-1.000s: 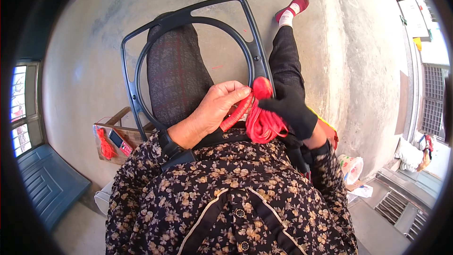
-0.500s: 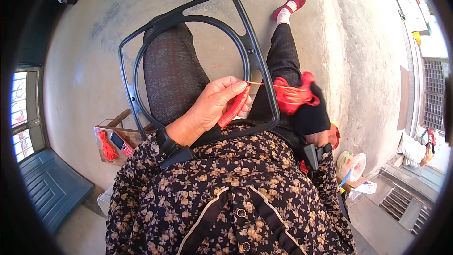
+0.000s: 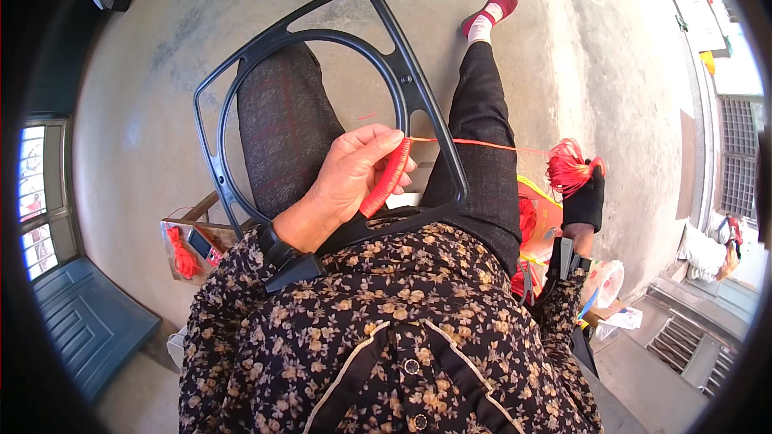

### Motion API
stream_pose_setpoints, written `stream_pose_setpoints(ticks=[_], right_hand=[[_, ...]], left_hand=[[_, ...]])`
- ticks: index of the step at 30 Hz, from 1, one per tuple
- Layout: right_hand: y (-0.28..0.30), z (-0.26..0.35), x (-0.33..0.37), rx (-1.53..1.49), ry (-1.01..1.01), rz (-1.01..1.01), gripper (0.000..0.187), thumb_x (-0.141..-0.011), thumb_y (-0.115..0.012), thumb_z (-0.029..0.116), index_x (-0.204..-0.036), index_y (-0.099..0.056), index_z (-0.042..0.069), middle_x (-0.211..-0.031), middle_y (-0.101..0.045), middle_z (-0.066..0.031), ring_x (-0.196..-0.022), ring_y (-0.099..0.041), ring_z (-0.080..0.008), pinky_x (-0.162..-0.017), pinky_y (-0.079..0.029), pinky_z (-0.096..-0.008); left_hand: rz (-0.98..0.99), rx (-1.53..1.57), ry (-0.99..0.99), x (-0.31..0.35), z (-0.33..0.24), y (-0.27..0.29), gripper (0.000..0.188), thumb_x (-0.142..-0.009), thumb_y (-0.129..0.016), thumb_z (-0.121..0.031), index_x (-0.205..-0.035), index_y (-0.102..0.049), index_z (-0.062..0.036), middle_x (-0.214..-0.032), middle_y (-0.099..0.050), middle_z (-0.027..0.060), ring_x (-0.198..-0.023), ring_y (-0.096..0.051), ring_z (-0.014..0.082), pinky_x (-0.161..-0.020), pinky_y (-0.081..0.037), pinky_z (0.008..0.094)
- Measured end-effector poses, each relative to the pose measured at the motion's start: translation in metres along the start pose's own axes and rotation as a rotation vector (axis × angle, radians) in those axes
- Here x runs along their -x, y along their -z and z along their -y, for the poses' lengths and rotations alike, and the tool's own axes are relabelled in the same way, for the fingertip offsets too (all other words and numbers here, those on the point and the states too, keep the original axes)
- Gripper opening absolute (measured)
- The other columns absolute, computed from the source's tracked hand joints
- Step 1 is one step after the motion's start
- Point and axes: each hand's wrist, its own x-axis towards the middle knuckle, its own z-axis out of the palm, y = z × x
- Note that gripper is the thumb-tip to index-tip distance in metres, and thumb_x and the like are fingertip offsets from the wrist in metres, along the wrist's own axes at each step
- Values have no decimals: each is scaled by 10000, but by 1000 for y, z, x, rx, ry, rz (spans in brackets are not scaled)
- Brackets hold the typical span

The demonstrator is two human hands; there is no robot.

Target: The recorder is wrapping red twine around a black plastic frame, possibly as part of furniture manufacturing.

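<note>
1. Frame [image 3: 418, 112], black plastic with a round opening, lies across the person's lap in the head view, its lower edge against the floral blouse [image 3: 386, 337].
2. Left hand [image 3: 350, 181] rests on the frame's lower right part, fingers curled around a red wrapped section [image 3: 386, 181] of the rim, holding it pinched.
3. Cord [image 3: 482, 143], thin and red, runs taut from that wrapped section off to the right, crossing the frame's right bar and the dark trouser leg.
4. Right hand [image 3: 583, 197], in a black glove, is out to the person's right, well apart from the frame, closed on a red bundle [image 3: 569, 165] at the cord's far end.
5. Box [image 3: 193, 245] sits on the floor to the left below the frame, with red cord and a small dark object in it.
6. Orange thing [image 3: 543, 213] shows just beside the right knee, partly hidden by the leg.
7. Red shoe [image 3: 494, 8] is stretched out on the concrete floor [image 3: 145, 112] at the top.
</note>
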Motion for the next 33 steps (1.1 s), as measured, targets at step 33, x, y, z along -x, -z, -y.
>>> stream_pose_setpoints(ticks=[33], right_hand=[[-210, -62, 78, 497, -614, 889, 438, -819, -624, 107, -1212, -473, -13, -1066, -597, -97, -934, -587, -149, -826, -467, -279]], left_hand=[[88, -94, -119, -12, 30, 0, 91, -895, -557, -98, -874, -602, -21, -865, -639, 48, -768, -607, 87, -712, -489, 216]])
